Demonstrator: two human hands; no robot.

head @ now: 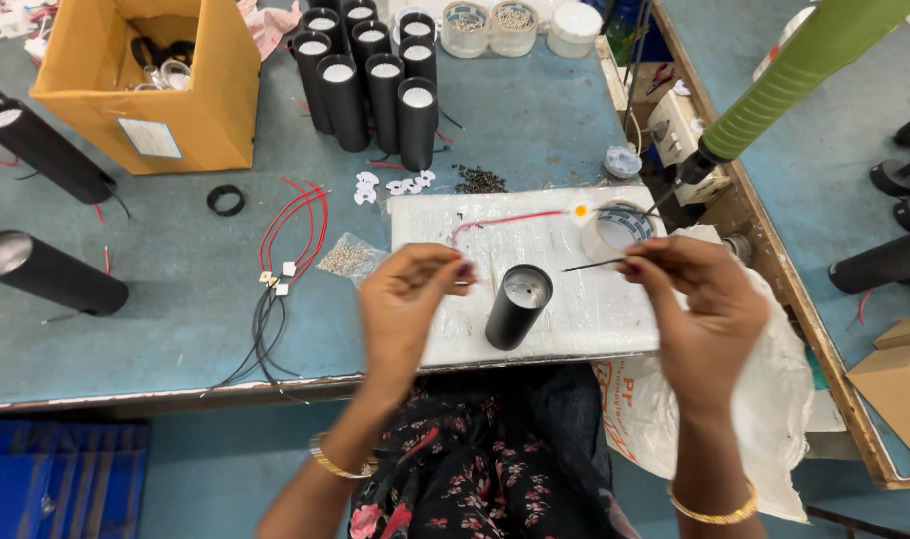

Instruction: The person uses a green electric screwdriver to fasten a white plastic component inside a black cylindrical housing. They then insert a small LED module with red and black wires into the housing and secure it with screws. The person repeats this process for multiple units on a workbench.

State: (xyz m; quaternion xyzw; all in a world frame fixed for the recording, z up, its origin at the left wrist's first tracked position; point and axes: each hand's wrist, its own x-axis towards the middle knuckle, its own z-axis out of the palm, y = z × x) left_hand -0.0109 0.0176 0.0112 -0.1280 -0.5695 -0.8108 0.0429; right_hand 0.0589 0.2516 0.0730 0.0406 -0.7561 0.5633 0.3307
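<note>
Hands meet over the white foam sheet [575,299] that covers part of the blue worktable [155,329], and every place below is told from that sheet. Above its near half, the left hand [407,299] has fingertips pressed together around the near end of a thin red wire [505,220]; the wire runs up across the sheet to a small round LED chip [580,211] lying near its far edge. The right hand [694,309], over the sheet's right side, pinches a thin black wire [595,265] whose free end points left toward the other hand. Judging by the grip, both leads are held taut between fingertips so their ends can be handled precisely.

Between the 2 hands, on the sheet's near half, 1 black cylinder housing [518,304] lies tilted with its open end up, close to both hands but touched by neither. A roll of tape [617,228] sits at the sheet's far right corner, beside the chip.

Beyond the sheet's far edge stands a cluster of upright black housings [370,75], likely kept together as stock. Left of the sheet lie a bundle of red and black wires [285,250] and a small bag of screws [347,258]; farther left is a cardboard box [150,85].
</note>
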